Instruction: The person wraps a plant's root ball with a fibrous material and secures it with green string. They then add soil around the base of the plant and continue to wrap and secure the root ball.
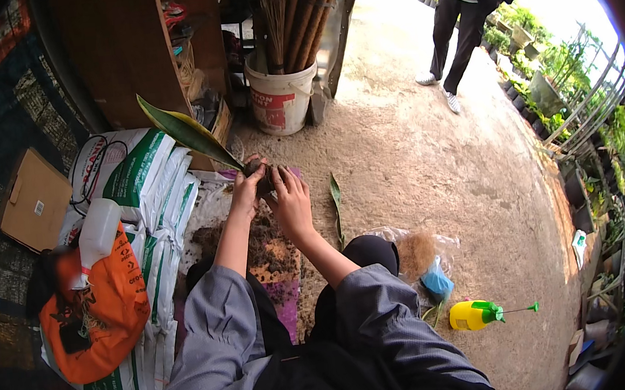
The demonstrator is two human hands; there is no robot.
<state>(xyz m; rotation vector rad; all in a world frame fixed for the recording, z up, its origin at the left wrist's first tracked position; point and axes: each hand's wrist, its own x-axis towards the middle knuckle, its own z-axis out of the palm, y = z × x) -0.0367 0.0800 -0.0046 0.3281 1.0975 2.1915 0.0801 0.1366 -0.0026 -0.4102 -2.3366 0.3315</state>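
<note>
My left hand (246,192) grips a dark ball of soil (262,178) at the base of a snake plant leaf (190,133), which slants up to the left. On the right side of the same ball lie the fingers of my right hand (292,199). Below both hands, loose dark soil (263,238) is spread over a sheet with purple and orange parts (286,308). Another long green leaf (337,209) rests on the concrete floor, right of my right hand.
Stacked white and green sacks (149,176) stand at left, with an orange bag (118,329) on them. A paint bucket (282,100) holds brown poles. At right are a yellow spray bottle (468,315) and brown fibre (416,253) on clear plastic. A person (459,20) stands further off.
</note>
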